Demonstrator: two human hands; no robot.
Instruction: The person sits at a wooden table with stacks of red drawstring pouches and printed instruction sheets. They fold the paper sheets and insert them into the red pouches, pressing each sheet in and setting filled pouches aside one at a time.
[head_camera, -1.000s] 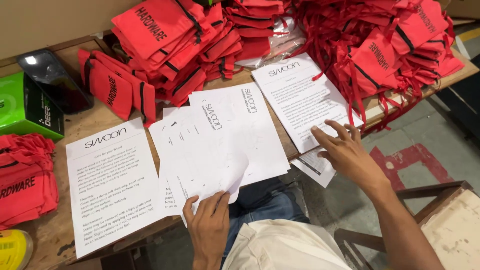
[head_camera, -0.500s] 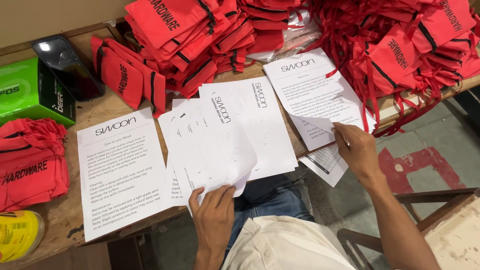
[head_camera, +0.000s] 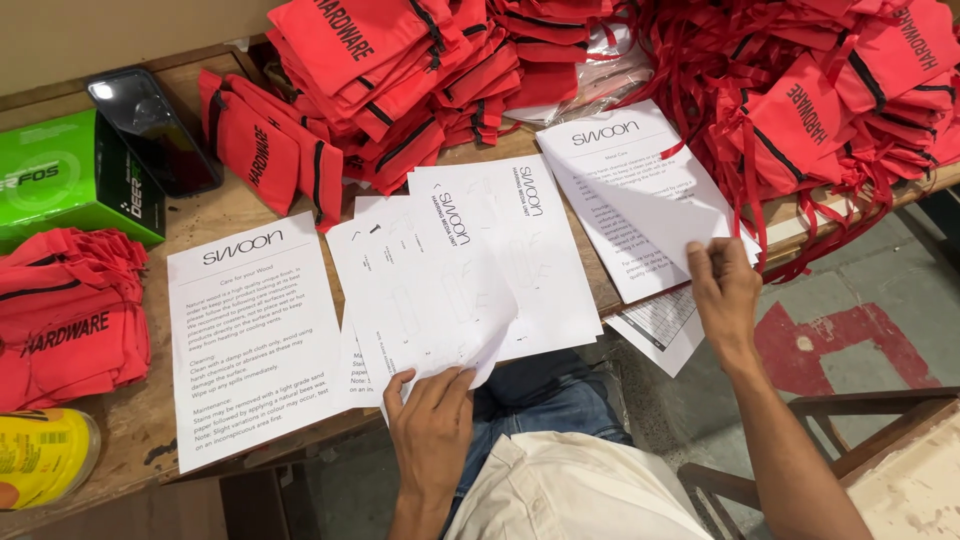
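Note:
My left hand grips the near edge of a fanned bundle of white printed sheets that hangs over the front edge of the wooden table. My right hand pinches the near corner of a white sheet and lifts it off a stack of the same printed sheets at the right. Another stack of white text sheets lies flat at the left of the bundle.
Piles of red drawstring pouches fill the back and right of the table; another pile lies at the left. A green box and a black phone sit at back left. A yellow container is front left.
My right hand has gone from resting flat on the right stack to pinching one sheet's corner and peeling it up. My left hand keeps its grip on the bundle.

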